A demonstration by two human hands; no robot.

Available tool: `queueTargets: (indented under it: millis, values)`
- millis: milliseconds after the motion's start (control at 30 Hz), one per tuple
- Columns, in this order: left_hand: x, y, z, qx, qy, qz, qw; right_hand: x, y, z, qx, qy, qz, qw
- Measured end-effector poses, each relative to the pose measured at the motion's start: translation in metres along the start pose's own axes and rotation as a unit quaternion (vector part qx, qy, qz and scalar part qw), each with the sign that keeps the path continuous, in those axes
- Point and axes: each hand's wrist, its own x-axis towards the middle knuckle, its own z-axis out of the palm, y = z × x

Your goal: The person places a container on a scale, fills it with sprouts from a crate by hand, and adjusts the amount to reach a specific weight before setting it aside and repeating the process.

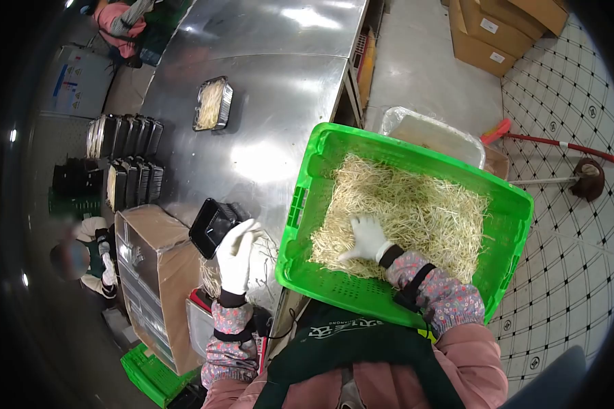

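Observation:
My left hand (237,253), in a white glove, grips an empty black plastic tray (211,226) over the steel table (266,116). My right hand (367,236), also gloved, lies spread in a heap of pale bean sprouts (416,211) inside a bright green crate (320,273) that rests tilted at the table's edge. The fingertips press into the sprouts; whether they enclose any is hidden. A few loose sprouts (211,276) lie on the table below the left hand.
A filled tray of sprouts (213,104) sits farther up the table. Rows of stacked black trays (126,160) stand at the left, beside a cardboard box (153,273). Another person (82,259) works at the left. Cartons (498,31), a broom (546,142), another green crate (150,371).

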Motion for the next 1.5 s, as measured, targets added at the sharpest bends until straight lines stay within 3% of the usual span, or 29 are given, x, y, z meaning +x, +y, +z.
queueTargets:
  millis: [67, 200, 267, 333, 433, 467, 500, 533, 567, 600, 633, 700, 867, 1000, 1033, 1067, 1100, 1167, 1233, 1300, 1367, 1400, 1500]
  values:
    - [-0.009, -0.011, -0.025, -0.003, 0.081, -0.004, 0.997, -0.015, -0.02, 0.014, -0.19, 0.127, -0.014, 0.973]
    - [-0.019, -0.063, -0.071, 0.051, 0.227, 0.036, 0.972, 0.0, -0.018, 0.032, -0.206, 0.18, 0.026, 0.961]
    - [-0.023, -0.087, -0.094, 0.128, 0.295, 0.055, 0.945, 0.021, 0.004, 0.022, 0.005, 0.033, 0.098, 0.995]
    - [-0.033, -0.111, -0.116, 0.191, 0.368, 0.038, 0.909, 0.022, 0.023, 0.014, 0.038, 0.065, 0.082, 0.994]
    - [-0.032, -0.13, -0.138, 0.114, 0.456, -0.021, 0.882, 0.017, 0.041, 0.009, 0.044, 0.131, 0.03, 0.99]
    - [-0.034, -0.135, -0.14, 0.027, 0.471, -0.067, 0.879, 0.012, 0.042, 0.013, -0.031, 0.174, 0.02, 0.984]
    - [-0.03, -0.141, -0.147, 0.024, 0.475, -0.067, 0.877, 0.007, 0.036, 0.014, -0.105, 0.217, 0.01, 0.97]
    - [-0.023, -0.153, -0.163, -0.039, 0.467, -0.142, 0.872, 0.003, 0.026, 0.016, -0.108, 0.218, 0.004, 0.97]
    - [-0.017, -0.166, -0.172, -0.103, 0.454, -0.215, 0.859, 0.0, 0.013, 0.018, -0.12, 0.169, 0.048, 0.977]
    - [-0.012, -0.176, -0.172, -0.069, 0.481, -0.235, 0.842, -0.002, 0.006, 0.019, -0.131, 0.119, 0.092, 0.98]
    - [-0.004, -0.199, -0.187, -0.091, 0.452, -0.258, 0.849, -0.002, 0.007, 0.019, -0.134, 0.121, 0.087, 0.98]
    - [0.012, -0.206, -0.186, -0.117, 0.437, -0.313, 0.835, 0.003, 0.018, 0.02, -0.015, 0.055, 0.088, 0.995]
    - [0.017, -0.205, -0.171, -0.193, 0.437, -0.299, 0.826, -0.011, 0.03, -0.003, 0.02, 0.098, 0.104, 0.99]
    - [0.006, -0.187, -0.159, -0.14, 0.485, -0.203, 0.839, -0.027, 0.026, -0.023, -0.006, 0.115, 0.097, 0.989]
    - [0.01, -0.185, -0.161, -0.149, 0.479, -0.164, 0.849, -0.029, 0.023, -0.029, -0.011, 0.123, 0.093, 0.988]
    - [0.014, -0.186, -0.159, -0.248, 0.501, -0.115, 0.821, -0.032, 0.02, -0.036, -0.018, 0.11, 0.114, 0.987]
    - [0.01, -0.185, -0.157, -0.255, 0.503, -0.113, 0.818, -0.037, 0.015, -0.041, -0.024, 0.093, 0.136, 0.986]
    - [0.003, -0.183, -0.158, 0.119, 0.52, -0.037, 0.845, -0.042, 0.004, -0.053, -0.042, 0.095, 0.131, 0.986]
    - [-0.001, -0.116, -0.12, -0.133, 0.55, 0.019, 0.824, -0.052, -0.022, -0.076, -0.105, 0.114, 0.088, 0.984]
    - [-0.006, -0.078, -0.093, -0.144, 0.535, 0.113, 0.825, -0.057, -0.053, -0.097, -0.132, 0.118, 0.07, 0.982]
    - [-0.015, -0.05, -0.074, -0.121, 0.489, 0.194, 0.842, -0.056, -0.085, -0.108, -0.157, 0.209, -0.058, 0.964]
    - [-0.029, -0.026, -0.065, -0.02, 0.473, 0.218, 0.854, -0.057, -0.111, -0.116, -0.192, 0.243, -0.127, 0.942]
    - [-0.071, 0.013, -0.054, 0.206, 0.372, 0.244, 0.872, -0.04, -0.183, -0.112, -0.28, 0.232, -0.167, 0.916]
